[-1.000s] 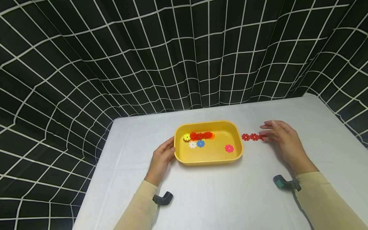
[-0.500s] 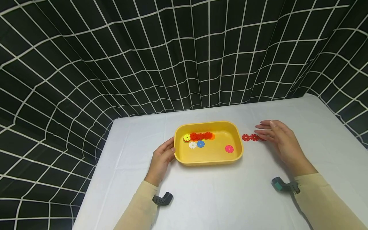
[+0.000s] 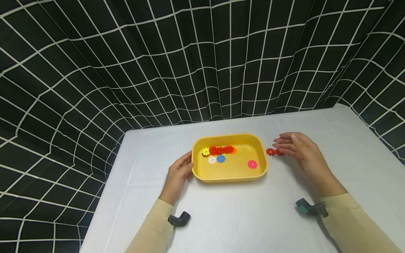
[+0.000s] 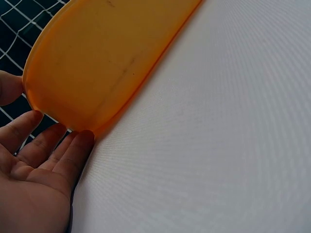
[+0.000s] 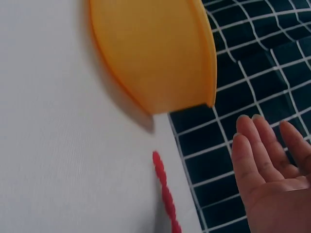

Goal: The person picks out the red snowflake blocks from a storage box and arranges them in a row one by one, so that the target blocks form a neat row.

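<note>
Red chain [image 3: 271, 152] lies at nine o'clock from your right hand [image 3: 302, 153], its fingers extended, empty; your left hand [image 3: 176, 176] grips the tray [image 3: 229, 171].

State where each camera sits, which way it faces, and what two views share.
Head: on the person's head, facing forward and down at the yellow tray; left hand, right hand and both sleeves show.
Left wrist: on that wrist, facing the tray's wall; the left hand shows.
Right wrist: on that wrist, facing tray and red discs; right hand shows.
Both wrist views share the tray.
</note>
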Available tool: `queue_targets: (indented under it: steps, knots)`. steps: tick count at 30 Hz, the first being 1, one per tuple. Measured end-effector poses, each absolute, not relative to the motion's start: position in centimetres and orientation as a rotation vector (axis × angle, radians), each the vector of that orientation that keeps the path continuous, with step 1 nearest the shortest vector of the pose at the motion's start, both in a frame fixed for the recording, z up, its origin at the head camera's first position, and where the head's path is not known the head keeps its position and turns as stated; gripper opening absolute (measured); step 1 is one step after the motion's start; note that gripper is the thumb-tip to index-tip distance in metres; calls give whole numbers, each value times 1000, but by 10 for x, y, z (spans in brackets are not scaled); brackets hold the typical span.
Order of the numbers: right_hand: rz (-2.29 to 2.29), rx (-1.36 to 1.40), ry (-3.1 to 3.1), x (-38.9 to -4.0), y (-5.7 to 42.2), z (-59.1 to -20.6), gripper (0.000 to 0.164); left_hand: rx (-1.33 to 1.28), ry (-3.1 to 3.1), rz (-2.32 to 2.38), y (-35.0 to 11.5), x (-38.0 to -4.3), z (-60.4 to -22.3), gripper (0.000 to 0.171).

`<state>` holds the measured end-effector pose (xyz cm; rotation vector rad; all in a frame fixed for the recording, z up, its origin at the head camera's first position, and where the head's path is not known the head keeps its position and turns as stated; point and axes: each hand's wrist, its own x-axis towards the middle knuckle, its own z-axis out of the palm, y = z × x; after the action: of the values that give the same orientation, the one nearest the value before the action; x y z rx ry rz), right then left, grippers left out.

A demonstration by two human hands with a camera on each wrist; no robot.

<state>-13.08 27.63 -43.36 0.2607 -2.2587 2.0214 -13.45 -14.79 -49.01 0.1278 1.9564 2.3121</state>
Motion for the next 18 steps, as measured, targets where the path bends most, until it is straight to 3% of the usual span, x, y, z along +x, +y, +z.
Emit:
queue_targets:
  steps: [9,18]
  knots:
    - [2150,414,-2141,-127,262,-425,36,134,1954,2311,-147,-134,-491,50]
    - [2118,423,-2202,-130,241,-414,40,123,1954,2317,-147,-134,-490,50]
